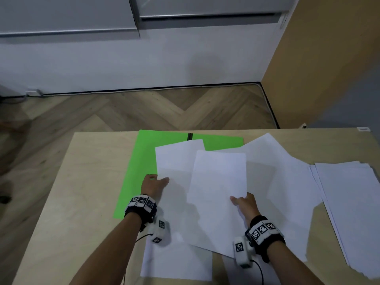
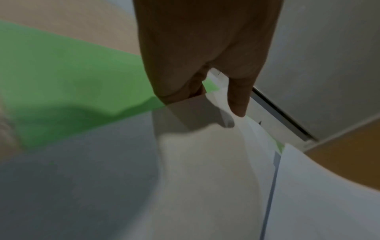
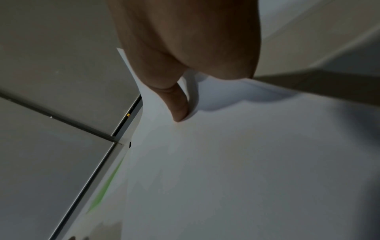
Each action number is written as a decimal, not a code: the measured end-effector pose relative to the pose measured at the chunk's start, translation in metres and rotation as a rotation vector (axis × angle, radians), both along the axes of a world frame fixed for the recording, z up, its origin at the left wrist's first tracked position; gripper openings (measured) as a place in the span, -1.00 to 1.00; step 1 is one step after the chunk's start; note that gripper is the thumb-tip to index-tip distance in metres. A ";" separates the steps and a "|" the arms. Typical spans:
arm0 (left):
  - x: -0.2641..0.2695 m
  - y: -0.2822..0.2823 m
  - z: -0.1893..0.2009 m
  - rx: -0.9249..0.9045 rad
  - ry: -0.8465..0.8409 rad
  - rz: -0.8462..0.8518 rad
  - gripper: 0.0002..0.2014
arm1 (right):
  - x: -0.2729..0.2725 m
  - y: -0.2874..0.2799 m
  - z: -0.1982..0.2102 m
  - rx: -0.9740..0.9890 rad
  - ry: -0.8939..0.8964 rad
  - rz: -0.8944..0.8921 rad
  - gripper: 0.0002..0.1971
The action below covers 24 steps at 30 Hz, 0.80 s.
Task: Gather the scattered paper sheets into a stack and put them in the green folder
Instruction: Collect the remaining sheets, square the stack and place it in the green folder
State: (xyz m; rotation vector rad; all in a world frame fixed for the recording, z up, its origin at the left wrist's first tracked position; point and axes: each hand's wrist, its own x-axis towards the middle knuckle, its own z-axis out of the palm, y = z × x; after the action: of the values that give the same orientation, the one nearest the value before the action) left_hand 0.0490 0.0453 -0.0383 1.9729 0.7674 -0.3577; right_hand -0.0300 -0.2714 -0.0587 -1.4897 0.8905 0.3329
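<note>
Presently on the worktop point(image 1: 61, 182), listed from the onlooker's side:

Item one: green folder point(image 1: 141, 161), lying flat and closed toward the far left of the worktop, a black clip point(image 1: 189, 136) at its far edge. Its right part is covered by paper.

Item two: left sheet point(image 1: 174, 161), white, partly over the folder. The left hand point(image 1: 154, 185) pinches its left edge, thumb on top, fingers curled beneath; the left wrist view shows the thumb point(image 2: 237, 97) lying on the paper and the fingers tucked under the edge.

Item three: top sheet point(image 1: 218, 182), white, tilted, overlapping the left sheet. The right hand point(image 1: 245, 204) grasps its near right corner, thumb pressed on the upper face; the right wrist view shows the thumb point(image 3: 176, 104) on the paper, the remaining fingers hidden below it.

Item four: further loose sheets, one spread to the right beneath the top sheet point(image 1: 287, 171), one near the front edge by the left forearm point(image 1: 176, 264).

Item five: separate pile of sheets point(image 1: 349, 202), fanned slightly, at the right end of the worktop, apart from the held sheets.

Item six: marker-patterned bands on both wrists, left point(image 1: 141, 201) and right point(image 1: 263, 230), each with a cabled unit.

Surroundings: herringbone wood floor point(image 1: 144, 108), white wall point(image 1: 123, 64).
</note>
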 end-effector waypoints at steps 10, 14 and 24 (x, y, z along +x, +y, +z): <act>0.008 0.009 0.042 0.394 -0.093 -0.452 -0.83 | -0.002 0.009 0.022 0.050 0.009 -0.063 -0.51; 0.028 0.017 0.084 0.408 -0.447 -0.234 -0.69 | -0.005 0.008 0.012 0.072 0.016 -0.042 -0.40; 0.058 0.015 0.152 -0.600 -0.742 0.026 -0.76 | -0.003 0.003 -0.022 0.047 0.025 0.104 -0.54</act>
State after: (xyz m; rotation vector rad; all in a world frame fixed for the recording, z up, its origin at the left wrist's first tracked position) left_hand 0.1068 0.0603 0.1140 1.3612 0.1663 0.1594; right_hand -0.0334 -0.2687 -0.0808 -1.4935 0.8215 0.4469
